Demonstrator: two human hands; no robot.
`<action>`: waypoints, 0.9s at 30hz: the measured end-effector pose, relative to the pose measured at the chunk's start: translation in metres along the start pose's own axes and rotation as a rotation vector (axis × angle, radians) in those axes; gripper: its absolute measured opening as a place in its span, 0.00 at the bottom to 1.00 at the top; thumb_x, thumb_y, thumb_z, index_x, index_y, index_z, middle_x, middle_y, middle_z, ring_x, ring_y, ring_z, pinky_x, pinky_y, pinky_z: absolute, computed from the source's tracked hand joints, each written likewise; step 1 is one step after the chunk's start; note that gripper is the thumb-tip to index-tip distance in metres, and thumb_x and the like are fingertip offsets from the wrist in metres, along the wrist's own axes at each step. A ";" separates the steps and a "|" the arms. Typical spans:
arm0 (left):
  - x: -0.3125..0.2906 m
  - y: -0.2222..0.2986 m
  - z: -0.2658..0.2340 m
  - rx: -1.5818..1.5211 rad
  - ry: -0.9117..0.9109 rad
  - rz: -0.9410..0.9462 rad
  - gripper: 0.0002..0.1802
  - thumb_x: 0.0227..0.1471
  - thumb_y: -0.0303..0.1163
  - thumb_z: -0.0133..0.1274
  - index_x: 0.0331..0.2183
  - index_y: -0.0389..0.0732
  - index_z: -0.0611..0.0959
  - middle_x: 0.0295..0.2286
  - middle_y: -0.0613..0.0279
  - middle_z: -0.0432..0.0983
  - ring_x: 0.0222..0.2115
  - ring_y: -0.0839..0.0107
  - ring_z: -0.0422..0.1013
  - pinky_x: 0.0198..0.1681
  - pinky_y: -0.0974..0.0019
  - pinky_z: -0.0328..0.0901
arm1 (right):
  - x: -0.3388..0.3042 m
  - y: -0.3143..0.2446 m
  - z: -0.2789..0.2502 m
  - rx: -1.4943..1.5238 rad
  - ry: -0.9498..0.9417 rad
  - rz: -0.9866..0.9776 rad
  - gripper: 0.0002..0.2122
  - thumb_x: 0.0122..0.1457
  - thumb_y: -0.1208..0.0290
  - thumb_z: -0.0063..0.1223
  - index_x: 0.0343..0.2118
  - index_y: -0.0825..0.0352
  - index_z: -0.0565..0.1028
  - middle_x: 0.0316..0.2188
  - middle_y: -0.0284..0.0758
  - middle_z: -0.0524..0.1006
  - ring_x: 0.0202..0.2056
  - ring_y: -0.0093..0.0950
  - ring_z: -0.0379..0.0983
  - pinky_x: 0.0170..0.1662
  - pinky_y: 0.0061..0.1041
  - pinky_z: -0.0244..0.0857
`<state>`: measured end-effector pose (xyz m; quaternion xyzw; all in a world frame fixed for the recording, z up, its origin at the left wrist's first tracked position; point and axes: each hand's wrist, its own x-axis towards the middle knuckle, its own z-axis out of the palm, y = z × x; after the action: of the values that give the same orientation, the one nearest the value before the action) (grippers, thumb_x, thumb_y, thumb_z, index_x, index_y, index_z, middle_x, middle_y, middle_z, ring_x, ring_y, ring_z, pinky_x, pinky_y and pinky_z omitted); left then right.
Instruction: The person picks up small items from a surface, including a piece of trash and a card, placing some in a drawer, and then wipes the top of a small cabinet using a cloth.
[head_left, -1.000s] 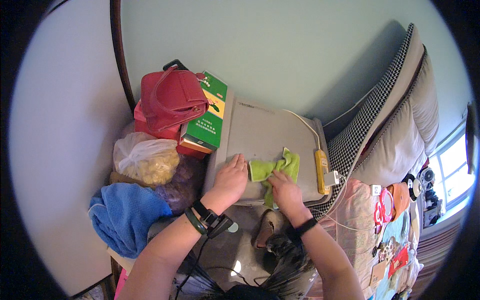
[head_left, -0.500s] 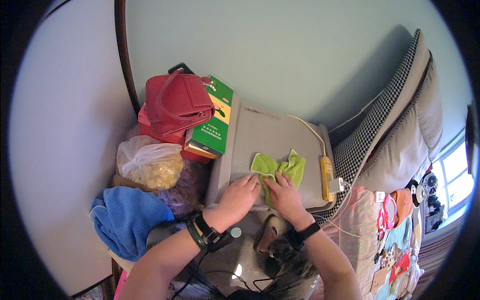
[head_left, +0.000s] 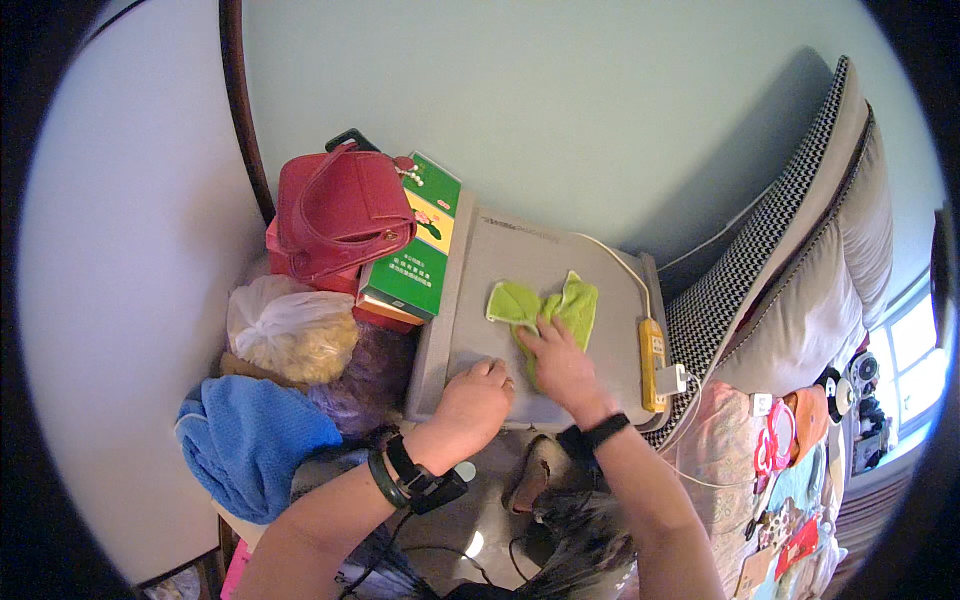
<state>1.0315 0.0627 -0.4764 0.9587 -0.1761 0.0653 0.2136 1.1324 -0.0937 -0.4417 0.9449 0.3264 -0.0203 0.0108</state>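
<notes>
A lime-green cloth (head_left: pixel 572 304), bunched and with pale edging, lies on the grey top of a small cabinet (head_left: pixel 500 270). My right hand (head_left: pixel 563 362) rests on the cloth's near part, fingers stretched and pressing it down. Left of the cloth and apart from it, my left hand (head_left: pixel 470 402) is at the cabinet top's near edge. Its fingers are curled in loosely, and I see nothing in them. Both wrists wear dark bands.
A yellow power strip (head_left: pixel 653 365) with a white plug lies along the cabinet's right side. Left stand a green box (head_left: pixel 412 265), a red handbag (head_left: pixel 345 215), a tied plastic bag (head_left: pixel 290 330) and a blue towel (head_left: pixel 250 440). A bed with pillows (head_left: pixel 800 290) borders the right.
The green cloth has shifted slightly away and left with my right hand on it. My left hand has drawn back from the cloth, and its fingers have curled.
</notes>
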 end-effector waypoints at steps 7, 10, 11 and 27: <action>-0.004 -0.001 -0.005 0.034 0.021 0.016 0.13 0.48 0.32 0.50 0.34 0.35 0.81 0.45 0.49 0.73 0.48 0.56 0.68 0.50 0.59 0.68 | -0.027 -0.026 -0.009 0.067 -0.052 -0.047 0.22 0.54 0.75 0.46 0.54 0.53 0.71 0.59 0.41 0.65 0.63 0.45 0.56 0.58 0.42 0.63; 0.004 0.012 -0.019 -0.146 0.003 -0.091 0.13 0.49 0.32 0.50 0.34 0.34 0.81 0.44 0.48 0.74 0.49 0.55 0.68 0.52 0.59 0.66 | 0.016 -0.014 -0.015 0.022 0.001 0.073 0.22 0.54 0.74 0.45 0.54 0.53 0.72 0.59 0.41 0.65 0.62 0.45 0.57 0.57 0.41 0.64; 0.007 0.008 -0.015 -0.143 0.016 -0.082 0.13 0.49 0.32 0.50 0.34 0.34 0.81 0.44 0.48 0.74 0.49 0.55 0.68 0.52 0.59 0.66 | 0.026 -0.009 -0.018 0.011 -0.002 0.108 0.22 0.55 0.74 0.45 0.54 0.53 0.72 0.58 0.41 0.66 0.61 0.45 0.58 0.57 0.41 0.64; 0.000 0.001 0.001 -0.049 0.065 0.046 0.15 0.46 0.32 0.52 0.36 0.32 0.81 0.41 0.47 0.74 0.47 0.53 0.69 0.48 0.58 0.68 | 0.048 -0.002 -0.018 -0.025 -0.017 0.112 0.20 0.56 0.74 0.44 0.53 0.56 0.72 0.54 0.41 0.69 0.58 0.46 0.62 0.55 0.41 0.65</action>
<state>1.0310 0.0617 -0.4771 0.9462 -0.1927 0.0972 0.2412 1.1691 -0.0621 -0.4262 0.9613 0.2733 -0.0235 0.0265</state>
